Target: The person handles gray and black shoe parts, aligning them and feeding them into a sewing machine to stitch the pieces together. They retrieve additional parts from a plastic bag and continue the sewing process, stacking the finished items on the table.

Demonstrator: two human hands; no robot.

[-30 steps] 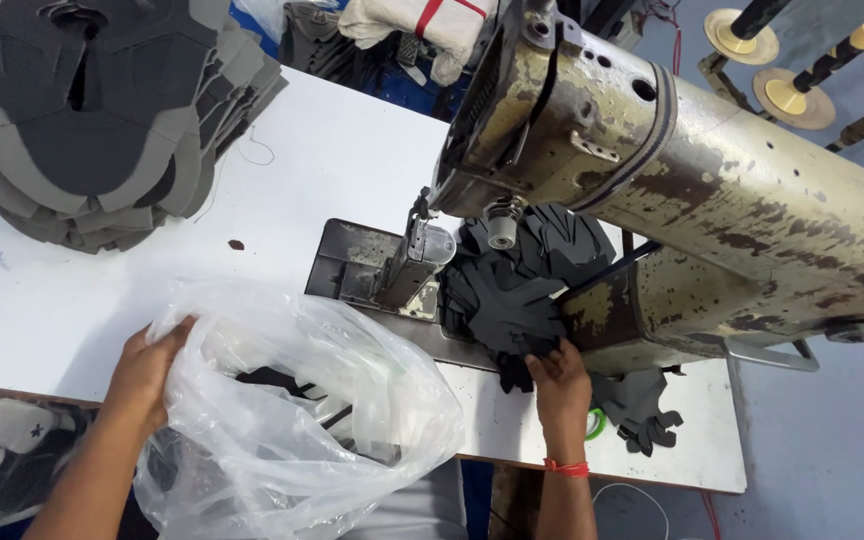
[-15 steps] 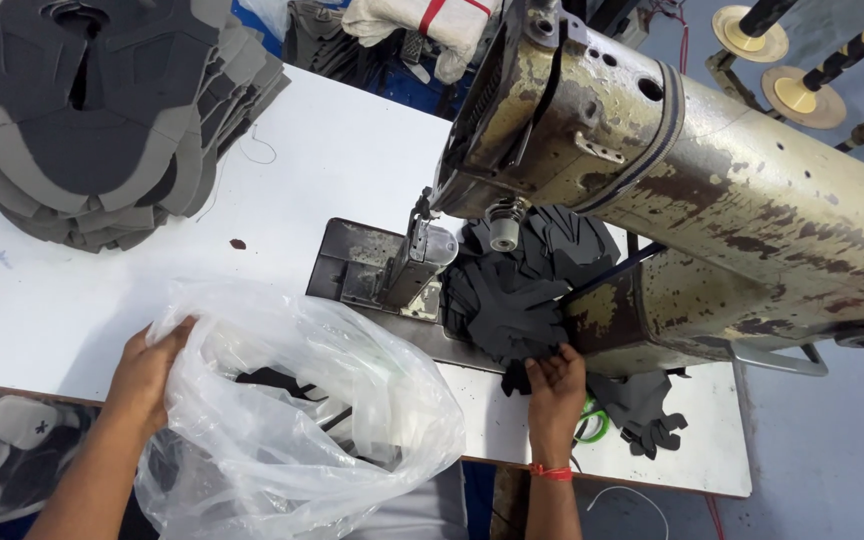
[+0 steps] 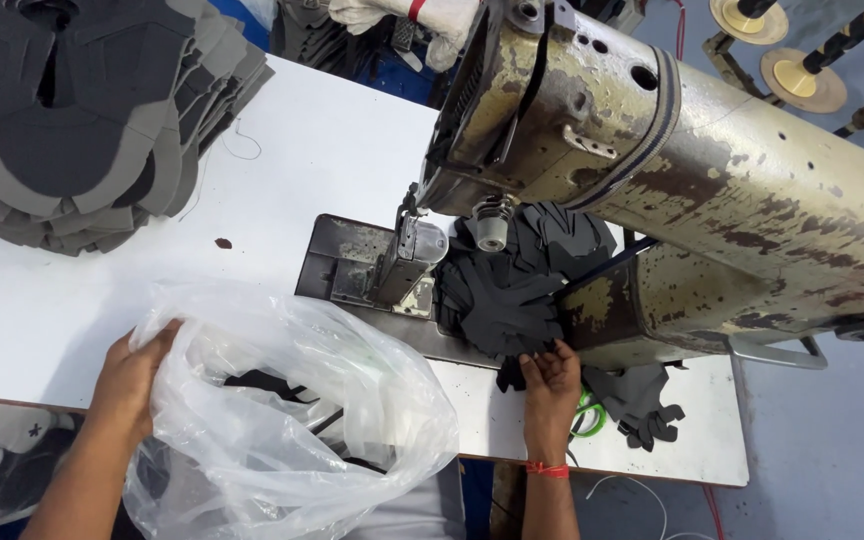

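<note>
over the last second little has shifted: the person's right hand [image 3: 550,385] has stayed at the fanned pile of black cut pieces [image 3: 512,290] under the arm of the worn sewing machine [image 3: 712,190], its fingertips now pinching the pile's lower edge, near the worktop's front edge. the left hand [image 3: 130,375] keeps its grasp on the rim of the clear plastic bag [image 3: 292,420], holding it open at the front edge of the white worktop [image 3: 332,150]. so the sorting appears barely advanced. inside the bag lie a few dark pieces, only partly visible through the film. a grey stack [image 3: 82,120] sits at the far left corner.
</note>
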